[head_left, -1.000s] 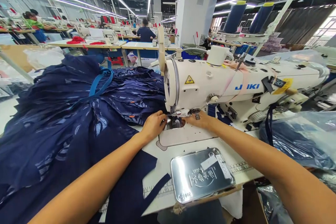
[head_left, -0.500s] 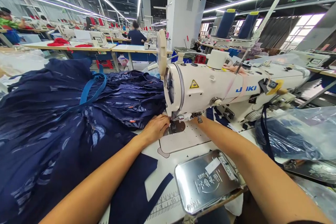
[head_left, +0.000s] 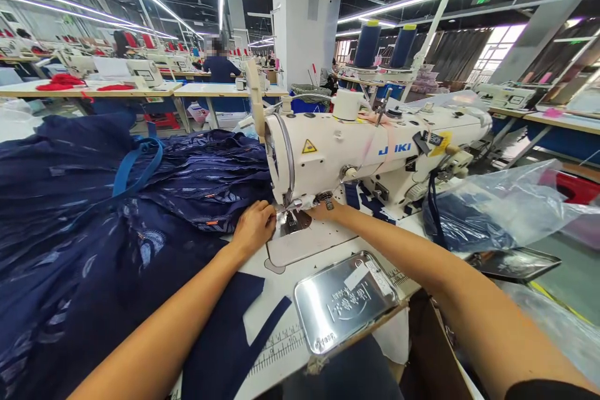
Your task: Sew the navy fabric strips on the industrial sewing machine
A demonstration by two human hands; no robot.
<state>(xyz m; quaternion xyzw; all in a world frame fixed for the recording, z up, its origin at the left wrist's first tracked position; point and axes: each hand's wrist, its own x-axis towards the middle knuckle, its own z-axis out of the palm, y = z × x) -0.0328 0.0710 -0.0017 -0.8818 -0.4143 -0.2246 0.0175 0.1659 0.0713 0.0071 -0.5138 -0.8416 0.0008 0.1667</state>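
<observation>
The left hand (head_left: pixel 255 225) is at the needle end of a white sewing machine (head_left: pixel 337 144), its fingers curled beside the metal plate (head_left: pixel 296 222) under the needle. Whether those fingers pinch anything cannot be told, since their tips are too small and partly turned away. The right hand (head_left: pixel 328 211) reaches in from the other side of the needle, its fingers mostly hidden behind the machine's lower parts, so its grip cannot be told either.

A large heap of navy cloth (head_left: pixel 60 212) with pale patterned patches lies to the left of the machine, its folds reaching close to the left hand. A bright blue strap (head_left: pixel 126 175) loops over the heap. Below the left forearm, a flat navy piece (head_left: pixel 215 337) spreads over the table (head_left: pixel 262 381) and runs out into a narrow strip just beside a shiny metal tin (head_left: pixel 347 303) (its top bears raised lettering and paper labels). Ruler marks are printed on the table next to the tin.

Behind the right forearm lie short navy strips (head_left: pixel 375 203), and farther right a clear plastic bag (head_left: pixel 506 212) holds dark cloth. Two navy thread cones (head_left: pixel 367 45) stand beyond the machine.
</observation>
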